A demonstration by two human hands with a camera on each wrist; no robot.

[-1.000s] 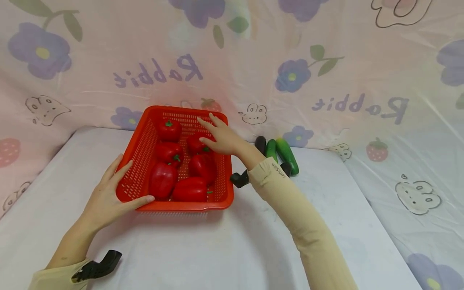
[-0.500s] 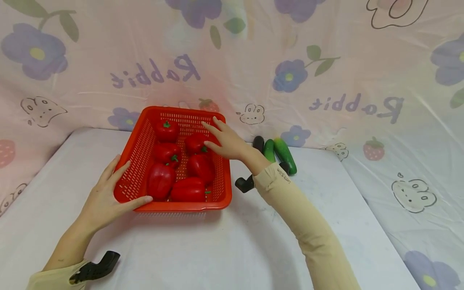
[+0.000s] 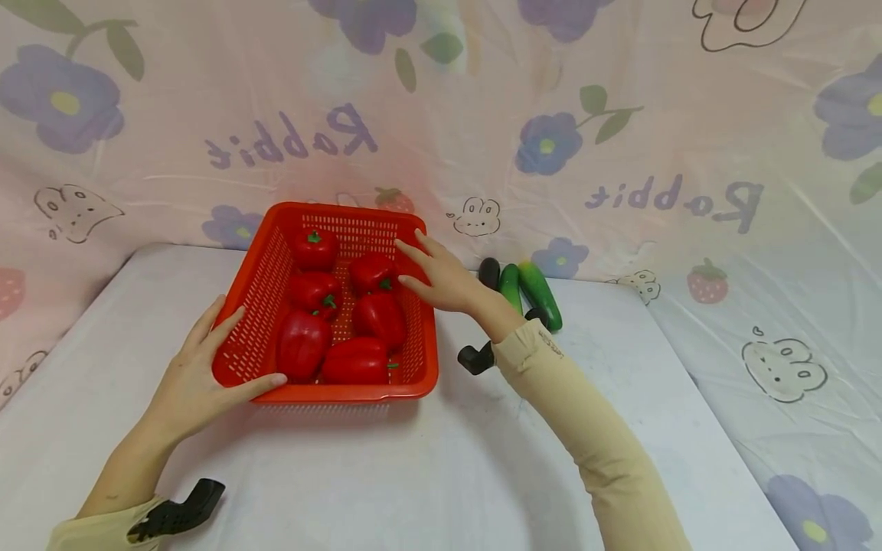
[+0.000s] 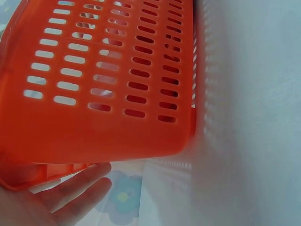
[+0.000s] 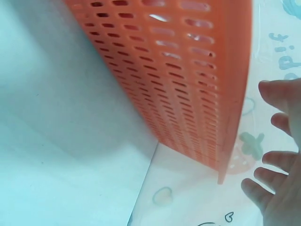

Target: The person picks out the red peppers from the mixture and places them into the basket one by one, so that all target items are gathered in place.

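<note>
A red plastic basket (image 3: 347, 393) with slotted walls stands on the white table, holding several red bell peppers (image 3: 379, 320) with green stems. At its near left corner is my left hand (image 3: 193, 375), thumb along the front rim and fingers spread against the left side. In the left wrist view, straight fingers (image 4: 77, 195) show beside the basket's rim. My right hand (image 3: 444, 275) hovers over the right rim towards the back, fingers spread and holding nothing. The right wrist view shows a gap between that hand (image 5: 282, 155) and the basket's edge.
Behind my right forearm, two green cucumbers (image 3: 540, 295) and a dark, long vegetable (image 3: 489, 273) lie at the back of the table (image 3: 620, 367). A printed fabric backdrop (image 3: 441, 115) hangs right behind the table.
My right hand has drawn back to the right, from above the peppers to over the basket's right rim. The left hand and the peppers keep their places at the basket.
</note>
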